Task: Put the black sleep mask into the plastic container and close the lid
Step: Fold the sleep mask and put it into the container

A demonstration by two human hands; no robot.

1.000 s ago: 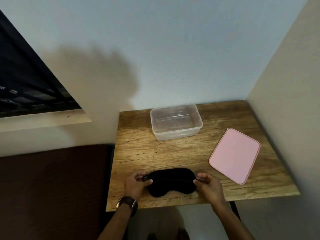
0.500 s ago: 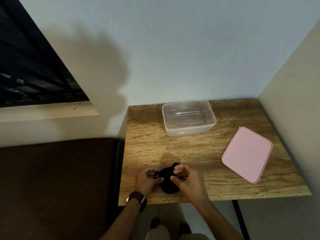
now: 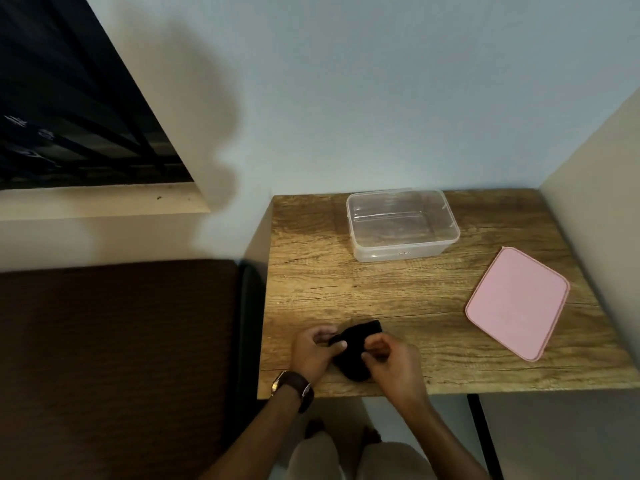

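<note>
The black sleep mask (image 3: 356,344) lies folded in half near the front edge of the wooden table (image 3: 398,289). My left hand (image 3: 313,351), with a watch on the wrist, pinches its left side and strap. My right hand (image 3: 393,362) pinches the right side of the fold. The clear plastic container (image 3: 401,225) stands open and empty at the back of the table. Its pink lid (image 3: 517,306) lies flat on the table to the right, apart from the container.
Walls close in the table at the back and on the right. A dark brown cushioned surface (image 3: 114,358) sits left of the table. A dark window (image 3: 65,109) is at the upper left. My knees show below the table's front edge.
The mask was spread flat a second ago; my right hand swung its right end over to the left, so the mask is folded in half between both hands.
</note>
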